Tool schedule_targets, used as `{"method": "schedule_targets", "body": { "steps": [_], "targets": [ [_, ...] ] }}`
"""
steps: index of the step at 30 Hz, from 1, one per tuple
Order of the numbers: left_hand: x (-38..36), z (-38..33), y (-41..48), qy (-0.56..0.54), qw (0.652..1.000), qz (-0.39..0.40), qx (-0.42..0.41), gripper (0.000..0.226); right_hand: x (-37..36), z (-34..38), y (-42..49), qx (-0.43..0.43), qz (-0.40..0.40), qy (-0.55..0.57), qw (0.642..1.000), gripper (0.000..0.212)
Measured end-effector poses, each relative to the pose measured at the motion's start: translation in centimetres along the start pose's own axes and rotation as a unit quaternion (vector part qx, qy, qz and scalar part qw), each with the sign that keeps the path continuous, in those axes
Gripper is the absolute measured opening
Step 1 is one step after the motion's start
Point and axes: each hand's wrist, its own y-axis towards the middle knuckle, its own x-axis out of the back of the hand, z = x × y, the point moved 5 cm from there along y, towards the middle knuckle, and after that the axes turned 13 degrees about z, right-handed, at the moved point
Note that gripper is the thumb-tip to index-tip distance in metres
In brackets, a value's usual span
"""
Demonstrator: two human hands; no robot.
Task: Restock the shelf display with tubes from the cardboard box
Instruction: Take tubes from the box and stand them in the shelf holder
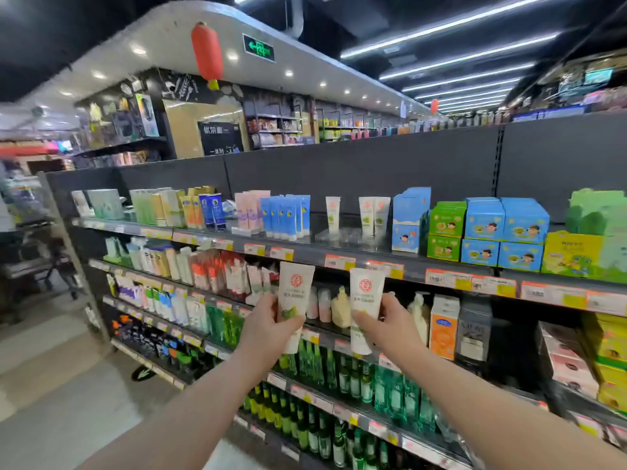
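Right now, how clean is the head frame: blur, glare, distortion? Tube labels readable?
Head view: the white red-sealed plastic tube in the left hand and the matching tube in the right hand are fairly sharp, small print unreadable; left edge smeared; the grey metal top shelf bows from the wide lens; ceiling strip lights blow out, no evident glare on the tubes.

The dark grey top shelf [415, 266] carries one row of goods: pale green and yellow boxes [159, 206] at the left, then dark blue tubes [213, 210], pink tubes [250, 210] and light blue tubes [286, 215]. Three white tubes [367, 212] stand upright beside them, one apart from the other two, on what looks like a clear tray [349, 237]. Blue and green cartons [485, 228] are stacked at the right.
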Motion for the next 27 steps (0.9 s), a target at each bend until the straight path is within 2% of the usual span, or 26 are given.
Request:
{"method": "schedule_targets", "body": {
  "steps": [10, 19, 27],
  "targets": [
    [0.9, 1.7, 14.7, -0.010, 0.996, 0.066, -0.055, 0.031, 2.4, 0.0, 9.7, -0.032, -0.084, -0.046, 0.995, 0.037],
    [4.7, 2.5, 28.3, -0.099, 0.979, 0.136, -0.111, 0.026, 0.8, 2.9, 21.0, -0.038, -0.149, -0.022, 0.988, 0.043],
    [1.8, 2.6, 36.1, -0.123, 0.969, 0.169, -0.131, 0.027, 4.3, 4.0, 27.6, -0.028, -0.200, -0.046, 0.978, 0.029]
  ]
}}
